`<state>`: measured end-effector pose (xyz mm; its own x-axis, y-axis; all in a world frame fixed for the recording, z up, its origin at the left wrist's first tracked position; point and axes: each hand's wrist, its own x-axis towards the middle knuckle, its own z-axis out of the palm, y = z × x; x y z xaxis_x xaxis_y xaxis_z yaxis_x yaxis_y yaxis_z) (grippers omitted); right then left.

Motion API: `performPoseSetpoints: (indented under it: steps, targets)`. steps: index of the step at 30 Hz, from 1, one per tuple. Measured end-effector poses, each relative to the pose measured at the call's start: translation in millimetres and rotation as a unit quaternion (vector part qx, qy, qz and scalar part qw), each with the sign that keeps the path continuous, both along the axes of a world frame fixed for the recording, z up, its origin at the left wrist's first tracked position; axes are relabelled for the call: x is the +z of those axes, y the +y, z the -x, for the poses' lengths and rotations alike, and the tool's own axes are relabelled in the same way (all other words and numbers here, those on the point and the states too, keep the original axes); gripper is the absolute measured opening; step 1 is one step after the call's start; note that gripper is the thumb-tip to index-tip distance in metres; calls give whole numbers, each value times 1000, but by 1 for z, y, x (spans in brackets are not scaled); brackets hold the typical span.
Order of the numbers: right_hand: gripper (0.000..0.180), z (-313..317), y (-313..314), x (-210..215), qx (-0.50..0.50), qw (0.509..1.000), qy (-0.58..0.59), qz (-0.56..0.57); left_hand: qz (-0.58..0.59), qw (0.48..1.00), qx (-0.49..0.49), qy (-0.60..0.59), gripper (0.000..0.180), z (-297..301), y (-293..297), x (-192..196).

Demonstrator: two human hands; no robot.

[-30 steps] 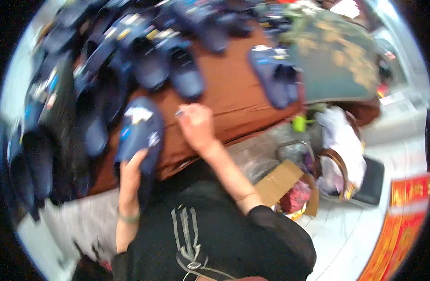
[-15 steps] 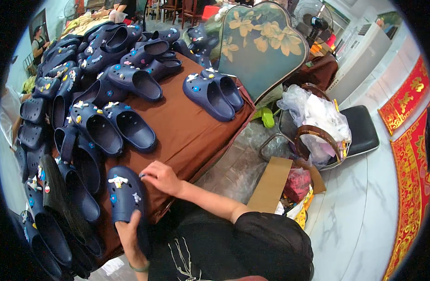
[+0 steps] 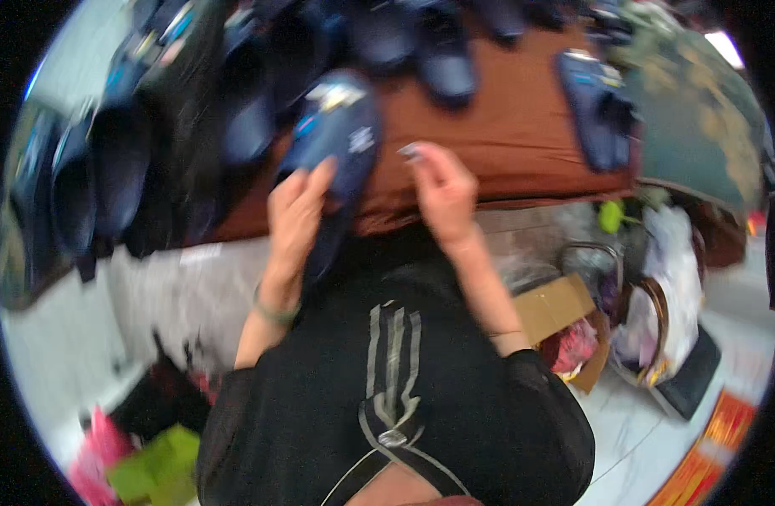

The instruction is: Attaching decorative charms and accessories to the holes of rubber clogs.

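A navy blue clog point(image 3: 341, 139) with small charms on its perforated top is gripped at its rear part by my left hand point(image 3: 295, 215), fingers closed on it. The charms are a white-and-yellow figure, a blue piece and a pale grey shape. Just to the right of the clog, apart from it, my right hand point(image 3: 448, 192) is closed in a pinch. A tiny greyish bit point(image 3: 410, 153) shows at its fingertips, too blurred to name. Both hands are above the near edge of the brown cloth-covered table point(image 3: 505, 126).
Several navy clogs point(image 3: 446, 67) lie along the table's far side and left end. At the right stand a charm-trimmed pair point(image 3: 594, 110) and a floral padded panel point(image 3: 699, 118). An open cardboard box point(image 3: 556, 308) and a white plastic bag point(image 3: 678, 287) sit at lower right.
The view has swung down and to the left, with blur. My left hand still holds the clog. My right hand stays pinched, now slightly farther from the clog.
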<state>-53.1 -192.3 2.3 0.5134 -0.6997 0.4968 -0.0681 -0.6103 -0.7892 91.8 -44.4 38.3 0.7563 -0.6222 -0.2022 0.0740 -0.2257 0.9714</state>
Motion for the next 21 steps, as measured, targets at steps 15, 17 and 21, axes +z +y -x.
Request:
performPoseSetpoints:
  steps: [15,17,21]
  targets:
    - [29,-50,26,-6,55,976,-37,209,108,990,-31,88,38,-2,-4,-11]
    - [30,-50,27,-7,52,969,-19,240,109,990,-25,83,39,-2,-6,-13]
    - [29,-46,32,-3,48,962,12,267,97,992,-47,60,38,-1,-3,-15]
